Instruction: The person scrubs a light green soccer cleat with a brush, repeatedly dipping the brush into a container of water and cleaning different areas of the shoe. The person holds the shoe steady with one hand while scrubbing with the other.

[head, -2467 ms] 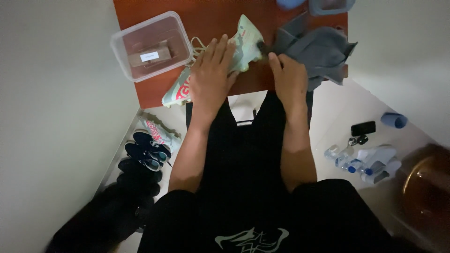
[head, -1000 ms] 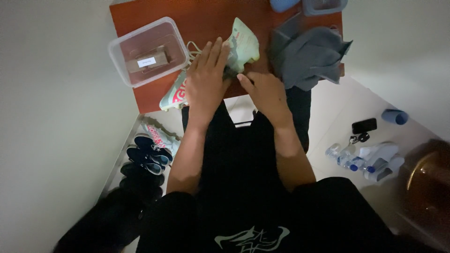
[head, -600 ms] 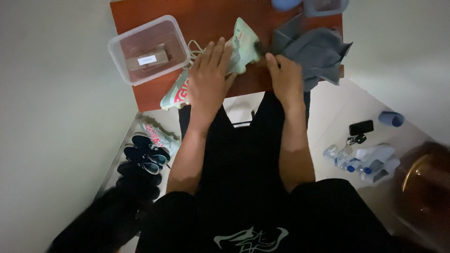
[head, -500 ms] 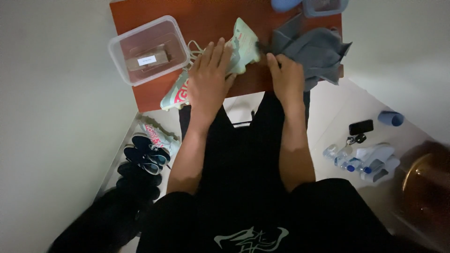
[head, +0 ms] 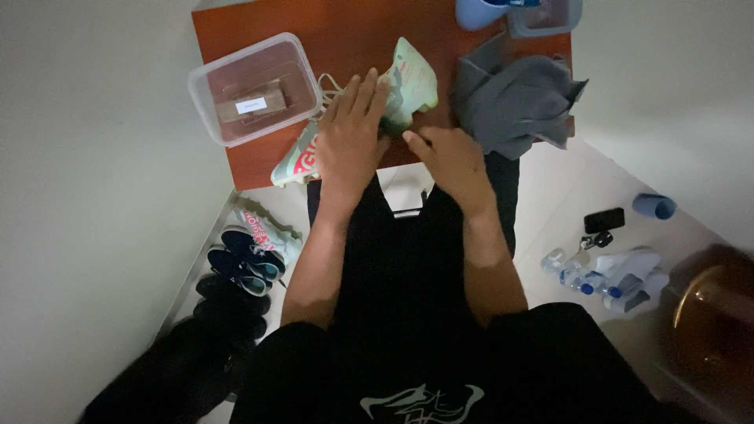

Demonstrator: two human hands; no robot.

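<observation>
Left hand [head: 349, 141] flat, open on pale green shoe [head: 408, 82]; right hand [head: 452, 161] pinching its edge, centre frame, beside crumpled grey cloth [head: 510, 106].

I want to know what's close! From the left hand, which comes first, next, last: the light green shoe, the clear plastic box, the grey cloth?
From the left hand:
1. Light green shoe, right under it.
2. Clear plastic box, to its left.
3. Grey cloth, farther right.
</observation>
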